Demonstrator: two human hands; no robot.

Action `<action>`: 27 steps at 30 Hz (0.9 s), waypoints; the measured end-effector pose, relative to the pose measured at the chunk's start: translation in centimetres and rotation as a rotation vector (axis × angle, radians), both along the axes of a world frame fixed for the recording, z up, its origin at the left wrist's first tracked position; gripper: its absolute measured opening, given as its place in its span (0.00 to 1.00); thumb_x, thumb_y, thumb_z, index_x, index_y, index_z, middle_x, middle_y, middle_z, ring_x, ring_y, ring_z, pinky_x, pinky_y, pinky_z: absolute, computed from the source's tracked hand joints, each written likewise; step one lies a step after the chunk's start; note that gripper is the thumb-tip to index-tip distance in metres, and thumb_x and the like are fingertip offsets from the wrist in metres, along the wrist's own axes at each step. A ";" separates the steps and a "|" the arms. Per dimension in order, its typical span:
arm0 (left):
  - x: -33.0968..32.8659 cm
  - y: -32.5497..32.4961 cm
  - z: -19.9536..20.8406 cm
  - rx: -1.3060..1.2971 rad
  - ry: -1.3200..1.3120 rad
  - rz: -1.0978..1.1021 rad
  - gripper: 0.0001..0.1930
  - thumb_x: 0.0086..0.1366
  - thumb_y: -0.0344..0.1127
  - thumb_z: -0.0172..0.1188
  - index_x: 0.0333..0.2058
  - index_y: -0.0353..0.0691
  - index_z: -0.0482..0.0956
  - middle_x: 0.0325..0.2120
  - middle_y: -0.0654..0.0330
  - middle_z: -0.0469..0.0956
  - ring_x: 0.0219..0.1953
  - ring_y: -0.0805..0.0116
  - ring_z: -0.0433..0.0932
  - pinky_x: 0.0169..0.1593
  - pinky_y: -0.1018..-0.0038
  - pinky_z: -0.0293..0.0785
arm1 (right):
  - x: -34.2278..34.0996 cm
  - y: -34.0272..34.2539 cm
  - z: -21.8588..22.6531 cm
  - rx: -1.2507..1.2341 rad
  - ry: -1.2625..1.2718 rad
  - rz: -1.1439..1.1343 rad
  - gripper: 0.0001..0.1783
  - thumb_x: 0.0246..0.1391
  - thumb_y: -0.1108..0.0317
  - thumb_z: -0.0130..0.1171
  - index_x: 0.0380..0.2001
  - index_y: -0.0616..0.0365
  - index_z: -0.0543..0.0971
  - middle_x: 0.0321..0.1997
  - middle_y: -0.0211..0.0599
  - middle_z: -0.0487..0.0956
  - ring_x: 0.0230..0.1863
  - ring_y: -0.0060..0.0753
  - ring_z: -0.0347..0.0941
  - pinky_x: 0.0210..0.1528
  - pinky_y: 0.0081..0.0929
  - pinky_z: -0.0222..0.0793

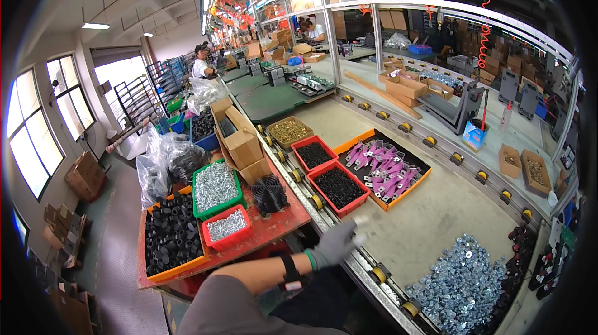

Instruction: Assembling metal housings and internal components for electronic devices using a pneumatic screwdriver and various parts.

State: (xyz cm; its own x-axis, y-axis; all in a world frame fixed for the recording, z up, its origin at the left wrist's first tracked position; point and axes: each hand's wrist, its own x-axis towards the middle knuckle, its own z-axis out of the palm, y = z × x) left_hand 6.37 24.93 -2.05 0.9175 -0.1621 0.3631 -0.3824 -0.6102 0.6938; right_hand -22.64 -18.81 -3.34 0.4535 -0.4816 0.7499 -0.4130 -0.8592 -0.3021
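My left hand (336,245), in a grey glove with a green cuff, reaches over the near rail of the conveyor (319,218). Its fingers are stretched out and hold nothing that I can see. Just beyond the fingertips stands a red bin of small black parts (340,188), and behind it a smaller red bin of black parts (313,153). To their right, an orange tray (416,186) carries purple metal brackets (385,167). A loose heap of shiny silver hardware (461,279) lies at the near right. My right hand is out of view.
On the red table (283,226) at left are an orange tray of black caps (174,235), a green bin of silver screws (215,188), a red bin of silver parts (227,228) and a cardboard box (240,138). Yellow rollers (430,141) line the conveyor. Two people work farther back.
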 end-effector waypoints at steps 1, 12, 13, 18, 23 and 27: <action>1.9 1.3 1.2 0.018 0.074 0.072 0.28 0.70 0.52 0.59 0.62 0.44 0.72 0.59 0.49 0.75 0.64 0.55 0.73 0.67 0.62 0.68 | -0.1 -0.2 -0.4 0.002 0.004 0.016 0.27 0.69 0.46 0.48 0.29 0.58 0.82 0.28 0.45 0.80 0.30 0.55 0.75 0.35 0.49 0.70; 20.8 18.0 12.0 0.433 0.289 0.833 0.33 0.70 0.63 0.50 0.64 0.45 0.73 0.56 0.45 0.79 0.60 0.49 0.77 0.63 0.58 0.71 | -1.3 -2.2 -4.9 0.336 -0.085 -0.008 0.27 0.69 0.47 0.48 0.30 0.60 0.82 0.29 0.48 0.80 0.32 0.56 0.74 0.38 0.50 0.68; 21.0 18.4 12.0 0.432 0.286 0.851 0.33 0.70 0.63 0.50 0.64 0.46 0.72 0.56 0.45 0.79 0.60 0.48 0.77 0.63 0.57 0.71 | -1.2 -2.0 -4.5 0.303 -0.054 -0.007 0.27 0.69 0.47 0.48 0.30 0.60 0.82 0.29 0.48 0.80 0.32 0.56 0.74 0.38 0.50 0.68; 21.4 19.0 11.6 0.456 0.321 0.837 0.35 0.70 0.63 0.51 0.65 0.45 0.71 0.58 0.44 0.77 0.61 0.48 0.76 0.63 0.57 0.70 | -0.3 -0.1 -1.5 0.310 -0.078 0.003 0.27 0.69 0.48 0.48 0.30 0.60 0.82 0.30 0.47 0.80 0.32 0.56 0.74 0.39 0.50 0.69; 21.7 18.6 11.8 0.494 0.352 0.750 0.36 0.70 0.63 0.50 0.65 0.41 0.70 0.57 0.44 0.78 0.61 0.48 0.76 0.63 0.58 0.70 | -0.1 0.4 0.1 0.022 0.092 -0.021 0.26 0.69 0.49 0.49 0.30 0.60 0.82 0.30 0.47 0.80 0.32 0.55 0.74 0.38 0.49 0.70; 22.4 17.5 11.7 0.592 0.333 0.675 0.38 0.71 0.64 0.47 0.66 0.38 0.68 0.57 0.43 0.77 0.62 0.48 0.74 0.64 0.59 0.68 | 0.1 0.0 -0.9 0.311 -0.048 0.021 0.25 0.69 0.50 0.50 0.30 0.60 0.83 0.30 0.47 0.81 0.31 0.55 0.75 0.37 0.47 0.71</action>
State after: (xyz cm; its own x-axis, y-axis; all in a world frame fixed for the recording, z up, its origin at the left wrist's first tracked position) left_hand 28.75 42.39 9.69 0.9260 0.3652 0.0951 0.3396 -0.9164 0.2120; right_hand -22.55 -18.83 -4.28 0.4337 -0.6817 0.5892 -0.3747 -0.7312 -0.5701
